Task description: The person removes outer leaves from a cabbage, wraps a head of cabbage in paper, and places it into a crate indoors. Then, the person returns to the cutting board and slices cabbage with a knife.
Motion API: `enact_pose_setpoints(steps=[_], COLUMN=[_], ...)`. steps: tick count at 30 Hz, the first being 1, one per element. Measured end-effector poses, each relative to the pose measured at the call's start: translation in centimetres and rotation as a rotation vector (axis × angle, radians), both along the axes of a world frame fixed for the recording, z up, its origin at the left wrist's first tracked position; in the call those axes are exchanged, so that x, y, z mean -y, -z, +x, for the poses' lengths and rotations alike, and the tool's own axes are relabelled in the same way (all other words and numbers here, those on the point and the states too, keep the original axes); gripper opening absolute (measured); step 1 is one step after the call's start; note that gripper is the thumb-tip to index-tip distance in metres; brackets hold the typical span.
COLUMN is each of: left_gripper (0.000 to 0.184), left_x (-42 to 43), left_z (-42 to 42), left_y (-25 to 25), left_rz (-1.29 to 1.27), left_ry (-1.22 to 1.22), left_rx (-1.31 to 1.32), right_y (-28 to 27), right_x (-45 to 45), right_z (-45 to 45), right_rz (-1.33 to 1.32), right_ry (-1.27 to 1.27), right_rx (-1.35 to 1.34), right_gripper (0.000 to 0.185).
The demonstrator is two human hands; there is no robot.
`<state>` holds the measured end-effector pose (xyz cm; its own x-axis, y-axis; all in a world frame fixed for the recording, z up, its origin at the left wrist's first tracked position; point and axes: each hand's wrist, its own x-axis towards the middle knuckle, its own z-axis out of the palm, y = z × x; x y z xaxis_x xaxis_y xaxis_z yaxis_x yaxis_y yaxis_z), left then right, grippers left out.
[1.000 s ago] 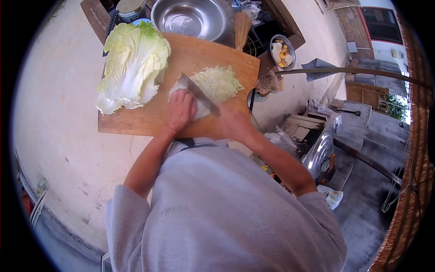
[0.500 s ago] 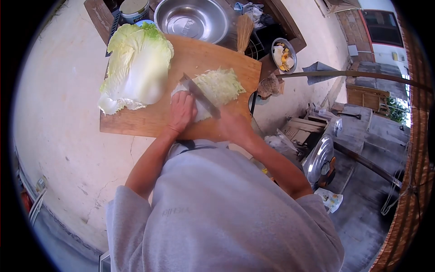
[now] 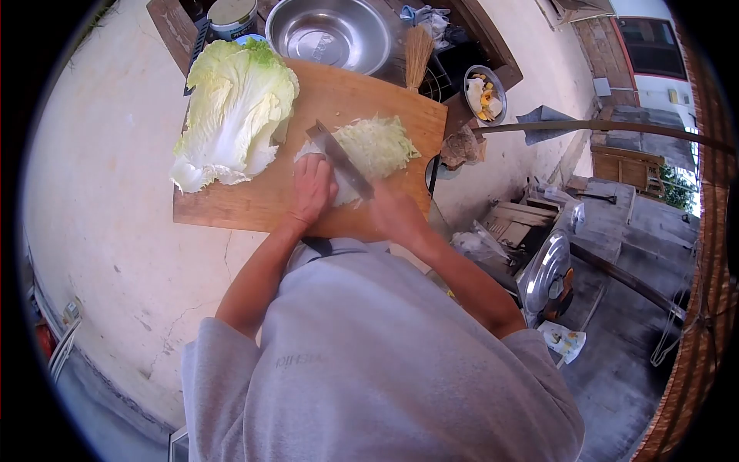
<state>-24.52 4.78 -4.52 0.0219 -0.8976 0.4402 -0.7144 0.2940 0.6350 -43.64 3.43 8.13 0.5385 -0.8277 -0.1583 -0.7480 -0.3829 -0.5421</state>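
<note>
A wooden cutting board [image 3: 246, 212] lies in front of me. My left hand [image 3: 314, 189] presses with bent fingers on a pale piece of napa cabbage [image 3: 346, 191] near the board's middle. Close by its fingers, the broad blade of a kitchen knife [image 3: 339, 157] slants across the cabbage. My right hand [image 3: 394, 208], smeared by motion, is closed around the knife's handle, which is hidden. To the right of the blade lies a heap of shredded cabbage [image 3: 379, 145]. Large whole napa cabbage leaves [image 3: 235, 115] rest on the board's left side.
Behind the board stand a steel basin [image 3: 329, 35] and a tub [image 3: 231, 17]. A small straw brush [image 3: 417, 58] lies at the back edge, beside a bowl of food scraps [image 3: 485, 94]. A wooden pole [image 3: 616, 125] extends to the right. A metal lid [image 3: 545, 276] is at lower right.
The view has shifted slightly. My right hand still grips the knife, its blade in nearly the same place, and my left hand stays on the cabbage.
</note>
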Motion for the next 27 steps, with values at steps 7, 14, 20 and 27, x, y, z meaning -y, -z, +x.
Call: enact_pose_setpoints(steps=[7, 14, 20, 27], left_gripper=[0.022, 0.018, 0.021, 0.022], left_x=[-0.1, -0.5, -0.8, -0.5], left_z=[-0.4, 1.2, 1.0, 1.4], left_y=[0.0, -1.5, -1.3, -1.0], left_rz=[0.037, -0.062, -0.064, -0.064], left_ry=[-0.008, 0.076, 0.012, -0.001], left_rx=[-0.017, -0.255, -0.199, -0.262], right_y=[4.4, 4.9, -0.6, -3.0], right_x=[-0.6, -0.4, -0.9, -1.0], right_z=[-0.5, 1.0, 0.1, -0.2], right_rz=[-0.015, -0.052, -0.017, 0.07], right_ry=[-0.067, 0.026, -0.005, -0.098], right_rx=[-0.086, -0.033, 0.013, -0.131], right_gripper=[0.024, 0.022, 0.018, 0.021])
